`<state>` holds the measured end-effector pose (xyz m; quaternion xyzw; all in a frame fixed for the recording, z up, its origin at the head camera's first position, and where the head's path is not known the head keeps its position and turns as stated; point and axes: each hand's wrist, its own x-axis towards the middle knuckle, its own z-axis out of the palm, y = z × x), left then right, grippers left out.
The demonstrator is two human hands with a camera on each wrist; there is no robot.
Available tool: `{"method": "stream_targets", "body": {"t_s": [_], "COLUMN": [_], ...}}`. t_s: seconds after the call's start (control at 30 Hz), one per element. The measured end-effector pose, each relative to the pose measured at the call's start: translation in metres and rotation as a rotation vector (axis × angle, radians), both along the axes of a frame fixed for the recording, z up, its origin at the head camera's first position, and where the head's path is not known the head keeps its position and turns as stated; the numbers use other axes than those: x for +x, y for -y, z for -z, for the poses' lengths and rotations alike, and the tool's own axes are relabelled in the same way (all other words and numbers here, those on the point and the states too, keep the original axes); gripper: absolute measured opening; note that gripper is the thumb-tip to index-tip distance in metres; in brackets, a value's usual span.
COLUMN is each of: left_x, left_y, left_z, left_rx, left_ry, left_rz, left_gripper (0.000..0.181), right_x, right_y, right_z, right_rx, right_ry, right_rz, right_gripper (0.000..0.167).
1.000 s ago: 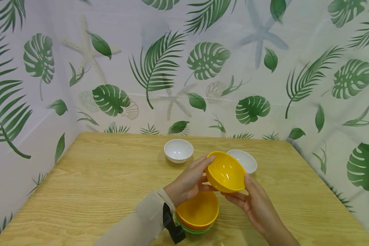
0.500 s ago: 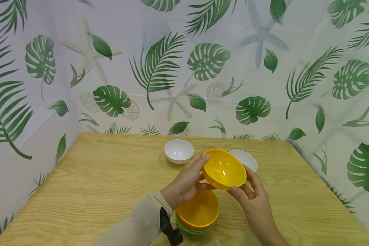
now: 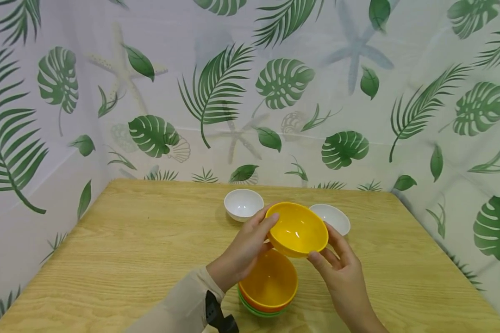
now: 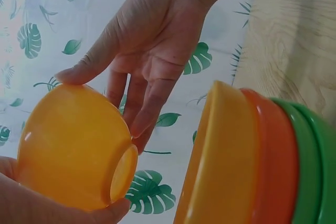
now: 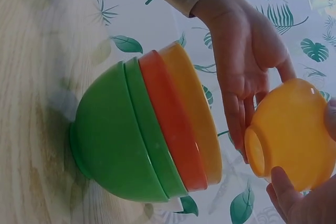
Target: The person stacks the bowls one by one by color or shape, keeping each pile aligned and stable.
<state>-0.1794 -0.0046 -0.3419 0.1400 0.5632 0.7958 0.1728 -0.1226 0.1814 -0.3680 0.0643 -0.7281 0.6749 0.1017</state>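
Note:
Both hands hold a small yellow bowl (image 3: 296, 230) tilted above a stack. The left hand (image 3: 243, 247) grips its left rim, thumb on the edge and fingers beneath, as the left wrist view also shows of the left hand (image 4: 152, 45). On the bowl's right side, the right hand (image 3: 343, 273) pinches the rim between thumb and fingers. Below stands the nested stack, a larger yellow bowl (image 3: 271, 282) on top; in the right wrist view an orange bowl (image 5: 173, 124) and green bowls (image 5: 113, 135) show beneath it.
A white bowl (image 3: 243, 205) stands near the back of the wooden table (image 3: 150, 240). Another white bowl (image 3: 333, 218) is behind the held bowl, partly covered by it. A leaf-patterned sheet (image 3: 233, 92) surrounds the table's back and sides.
The held yellow bowl has moved slightly left with both hands. The right thumb has shifted from the bowl's right rim to its lower front edge, with the fingers now behind the right side.

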Motion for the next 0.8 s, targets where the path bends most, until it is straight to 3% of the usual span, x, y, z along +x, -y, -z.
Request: {"method": "stream_targets", "body": {"t_s": [0.17, 0.33, 0.5, 0.63, 0.8], "left_x": [0.001, -0.002, -0.003, -0.003, -0.003], "left_y": [0.005, 0.017, 0.032, 0.04, 0.047], "left_z": [0.003, 0.006, 0.009, 0.008, 0.005], "left_rx": [-0.002, -0.026, -0.101, -0.176, -0.239], "left_ry": [-0.066, -0.135, -0.206, -0.265, -0.311], "left_rz": [0.037, 0.122, 0.191, 0.197, 0.174], "left_gripper": [0.054, 0.058, 0.077, 0.09, 0.087], "right_x": [-0.001, -0.002, -0.002, -0.003, -0.004], "right_y": [-0.001, -0.002, -0.001, 0.001, 0.004], "right_z": [0.0, 0.0, -0.002, -0.003, -0.002], "right_rx": [0.005, -0.02, -0.012, 0.005, -0.004], "right_ry": [-0.013, -0.03, -0.063, -0.067, -0.072], "right_rz": [0.002, -0.02, -0.033, -0.03, -0.044], "right_gripper": [0.057, 0.057, 0.054, 0.053, 0.051]}}
